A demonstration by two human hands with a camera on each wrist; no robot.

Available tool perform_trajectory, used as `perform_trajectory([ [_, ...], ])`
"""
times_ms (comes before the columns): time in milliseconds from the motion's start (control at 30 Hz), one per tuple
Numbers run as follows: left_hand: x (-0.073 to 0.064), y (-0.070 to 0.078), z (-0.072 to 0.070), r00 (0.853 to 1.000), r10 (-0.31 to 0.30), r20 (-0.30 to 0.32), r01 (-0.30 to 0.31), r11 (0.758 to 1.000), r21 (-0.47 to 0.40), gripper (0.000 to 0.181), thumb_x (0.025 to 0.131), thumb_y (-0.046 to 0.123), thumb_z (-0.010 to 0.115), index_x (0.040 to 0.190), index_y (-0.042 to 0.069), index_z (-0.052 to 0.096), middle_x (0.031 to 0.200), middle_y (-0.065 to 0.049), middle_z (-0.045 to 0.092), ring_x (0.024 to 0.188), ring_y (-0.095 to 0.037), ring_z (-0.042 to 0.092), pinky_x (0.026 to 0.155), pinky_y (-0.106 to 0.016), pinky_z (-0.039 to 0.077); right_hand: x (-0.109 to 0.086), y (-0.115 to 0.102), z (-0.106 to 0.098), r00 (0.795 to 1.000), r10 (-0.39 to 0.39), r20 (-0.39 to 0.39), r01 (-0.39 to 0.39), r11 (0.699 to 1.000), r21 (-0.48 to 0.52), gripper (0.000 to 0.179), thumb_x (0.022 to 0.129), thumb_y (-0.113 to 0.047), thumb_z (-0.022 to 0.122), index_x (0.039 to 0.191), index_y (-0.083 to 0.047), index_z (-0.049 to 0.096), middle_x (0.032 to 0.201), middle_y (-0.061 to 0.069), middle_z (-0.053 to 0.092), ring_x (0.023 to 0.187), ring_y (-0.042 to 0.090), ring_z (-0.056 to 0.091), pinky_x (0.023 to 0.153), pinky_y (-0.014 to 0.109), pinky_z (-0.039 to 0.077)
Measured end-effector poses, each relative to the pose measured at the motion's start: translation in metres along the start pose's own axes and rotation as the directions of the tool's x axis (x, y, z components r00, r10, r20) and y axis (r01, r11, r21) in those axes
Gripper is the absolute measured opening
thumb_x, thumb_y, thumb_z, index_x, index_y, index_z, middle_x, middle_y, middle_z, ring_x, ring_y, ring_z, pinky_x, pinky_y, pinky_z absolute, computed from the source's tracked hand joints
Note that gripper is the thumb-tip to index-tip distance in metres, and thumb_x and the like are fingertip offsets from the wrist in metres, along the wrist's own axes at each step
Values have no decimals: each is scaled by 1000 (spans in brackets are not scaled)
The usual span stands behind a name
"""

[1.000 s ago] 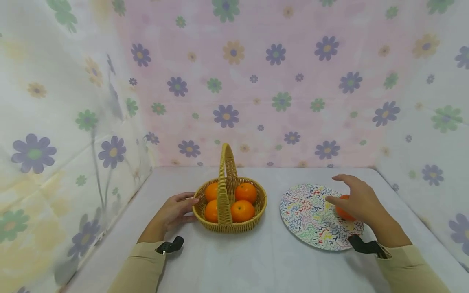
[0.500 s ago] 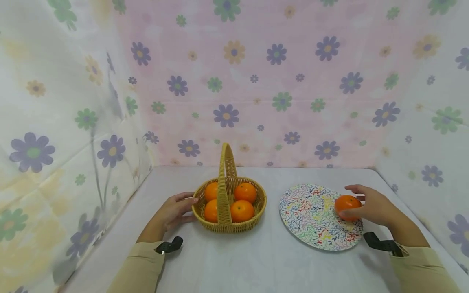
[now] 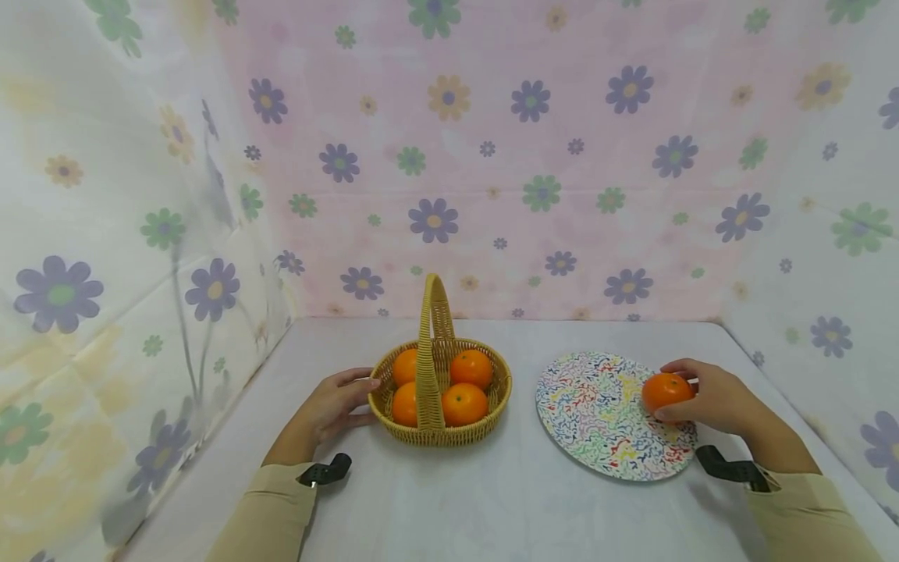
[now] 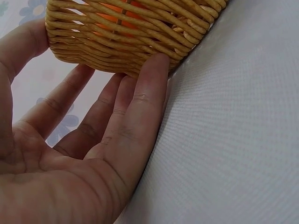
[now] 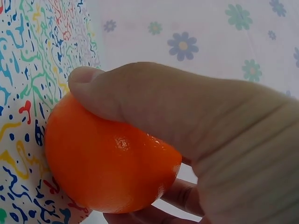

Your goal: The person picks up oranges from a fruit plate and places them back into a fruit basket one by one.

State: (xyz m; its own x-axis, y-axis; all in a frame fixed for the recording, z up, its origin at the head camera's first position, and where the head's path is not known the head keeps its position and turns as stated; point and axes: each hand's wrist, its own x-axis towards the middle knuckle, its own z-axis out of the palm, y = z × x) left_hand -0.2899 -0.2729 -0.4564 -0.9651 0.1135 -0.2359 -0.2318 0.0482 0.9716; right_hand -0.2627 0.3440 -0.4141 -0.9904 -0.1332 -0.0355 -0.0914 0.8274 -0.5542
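Observation:
In the head view, a wicker basket (image 3: 431,441) with a tall arched handle stands left of centre and holds several oranges (image 3: 465,405). My left hand (image 3: 337,407) rests against the basket's left side; up close, its fairly straight fingers (image 4: 149,93) touch the woven wall (image 4: 112,42). At the right edge of a round, colourfully speckled board (image 3: 597,414), my right hand (image 3: 719,398) grips a single orange (image 3: 663,393). The right wrist view has the thumb (image 5: 131,88) over that orange (image 5: 103,158), and other fingers curl beneath it, partly hidden.
A white cloth (image 3: 477,499) covers the table. Flower-printed curtains (image 3: 492,156) rise behind it and on both sides. The basket's handle (image 3: 430,351) sticks up well above its rim. A gap of white cloth separates basket and board.
My right hand has moved right and down around the orange on the board and now grips it; earlier its fingers were spread above it. The left hand and basket have stayed put.

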Motion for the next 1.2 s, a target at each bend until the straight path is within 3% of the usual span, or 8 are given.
perform_trajectory([
  [400, 2, 0, -1, 1000, -10, -3, 10, 1000, -4, 63, 94, 32, 77, 149, 10, 52, 149, -17, 56, 125, -30, 65, 93, -52, 61, 0, -13, 4, 999, -15, -30, 14, 1000, -22, 92, 74, -52, 90, 140, -1, 52, 128, 28, 63, 107, 39, 63, 81, 51, 64],
  [900, 1, 2, -1, 1000, -8, 5, 8, 1000, -2, 66, 95, 32, 77, 150, 9, 50, 153, -18, 52, 128, -30, 63, 94, -52, 60, 10, -43, 8, 989, -124, -76, 122, 992, -23, 83, 76, -45, 91, 140, -5, 55, 128, 23, 65, 108, 37, 64, 82, 50, 64],
  [1200, -1, 3, 0, 1000, -11, 5, 12, 1000, -3, 63, 97, 30, 74, 151, 9, 49, 153, -18, 52, 127, -31, 63, 94, -52, 60, 25, -75, 11, 978, -194, -80, 196, 980, 24, 80, 77, -42, 91, 141, -8, 56, 128, 18, 65, 111, 36, 64, 84, 49, 64],
])
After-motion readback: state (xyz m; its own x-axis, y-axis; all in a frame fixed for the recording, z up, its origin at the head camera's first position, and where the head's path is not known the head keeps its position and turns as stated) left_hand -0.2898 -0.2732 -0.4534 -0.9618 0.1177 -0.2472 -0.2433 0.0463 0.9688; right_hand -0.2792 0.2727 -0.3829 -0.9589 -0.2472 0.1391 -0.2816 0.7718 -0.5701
